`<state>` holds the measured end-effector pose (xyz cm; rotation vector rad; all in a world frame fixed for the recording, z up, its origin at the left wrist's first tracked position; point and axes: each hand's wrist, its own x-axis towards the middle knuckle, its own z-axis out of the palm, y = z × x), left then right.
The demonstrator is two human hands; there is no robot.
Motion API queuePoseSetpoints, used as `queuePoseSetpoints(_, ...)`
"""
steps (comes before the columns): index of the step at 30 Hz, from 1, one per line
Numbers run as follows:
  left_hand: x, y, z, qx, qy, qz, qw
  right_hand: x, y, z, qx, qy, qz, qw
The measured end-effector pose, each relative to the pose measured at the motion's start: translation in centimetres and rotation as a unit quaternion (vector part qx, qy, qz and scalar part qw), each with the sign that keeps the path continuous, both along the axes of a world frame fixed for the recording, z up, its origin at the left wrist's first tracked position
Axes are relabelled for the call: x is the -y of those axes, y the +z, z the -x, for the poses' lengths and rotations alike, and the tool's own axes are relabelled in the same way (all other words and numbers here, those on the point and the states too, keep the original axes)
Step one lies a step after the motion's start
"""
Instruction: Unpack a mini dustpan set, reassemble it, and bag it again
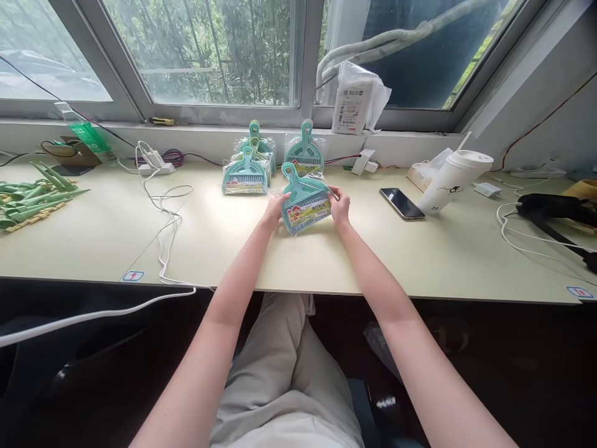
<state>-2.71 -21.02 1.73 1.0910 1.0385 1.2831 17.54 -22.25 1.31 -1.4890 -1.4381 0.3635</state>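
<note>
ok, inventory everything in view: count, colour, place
table: 1, yellowish, centre
held dustpan set: 1, teal, table centre
other dustpan sets: at least 4, teal, behind
cup: 1, white, table right
phone: 1, black, beside cup
small box: 1, tan, behind cup
package: 1, white, windowsill
cutter: 1, yellow, windowsill
container: 1, green, back left
unclear bundle: 1, green, far left
cables: several, mostly white, throughout
adapters: several, white, table
strap-like item: 1, black, far right
stickers: 2, blue-rimmed, front edge
window: 1, grey frame, behind table
trousers: 1 pair, beige, below table
arms: 2, bare, foreground
left fingers: some hidden, bare, on held set
right fingers: some hidden, bare, on held set
</note>
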Motion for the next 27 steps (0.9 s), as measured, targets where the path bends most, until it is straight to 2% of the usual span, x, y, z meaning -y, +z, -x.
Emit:
queuePoseSetpoints(2, 0.0, 0.0, 0.1, 0.015, -0.042, 0.007, 0.999, 0.5, 0.3, 0.5, 0.032, -0.005, 0.005, 0.999)
queuePoseSetpoints(3, 0.1, 0.0, 0.1, 0.02, -0.043, 0.01, 0.999, 0.8, 0.5, 0.7, 0.05, -0.009, 0.002, 0.999)
queuePoseSetpoints(8, 0.1, 0.1, 0.3, 0.068, 0.012, 0.011, 0.998, 2.7, 1.8, 1.7, 0.205, -0.035, -0.035, 0.978)
queuePoseSetpoints(10, 0.0, 0.3, 0.5, 0.094, 0.037, 0.02, 0.995, 3.3, 2.0, 2.4, 0.26, 0.017, -0.044, 0.964)
queuePoseSetpoints(13, -0.2, 0.6, 1.0, 0.136, 0.058, 0.009, 0.989, 3.7, 1.8, 3.5, 0.314, 0.135, -0.059, 0.938)
queuePoseSetpoints(15, -0.2, 0.7, 1.4, 0.157, 0.057, -0.004, 0.986, 3.9, 1.5, 4.1, 0.324, 0.175, -0.059, 0.928)
queuePoseSetpoints(18, -0.2, 0.8, 1.7, 0.189, 0.047, -0.016, 0.981, 3.8, 1.3, 4.2, 0.271, 0.163, -0.04, 0.948)
queuePoseSetpoints(22, -0.1, 1.0, 1.7, 0.241, 0.046, -0.007, 0.969, 2.7, 0.7, 3.5, 0.094, 0.144, -0.047, 0.984)
queuePoseSetpoints(24, -0.1, 1.1, 1.7, 0.259, 0.044, -0.01, 0.965, 1.7, 0.1, 3.1, -0.01, 0.15, -0.042, 0.988)
queuePoseSetpoints(27, -0.1, 1.1, 1.9, 0.245, 0.019, -0.005, 0.969, 0.3, -0.8, 2.8, -0.167, 0.148, 0.03, 0.974)
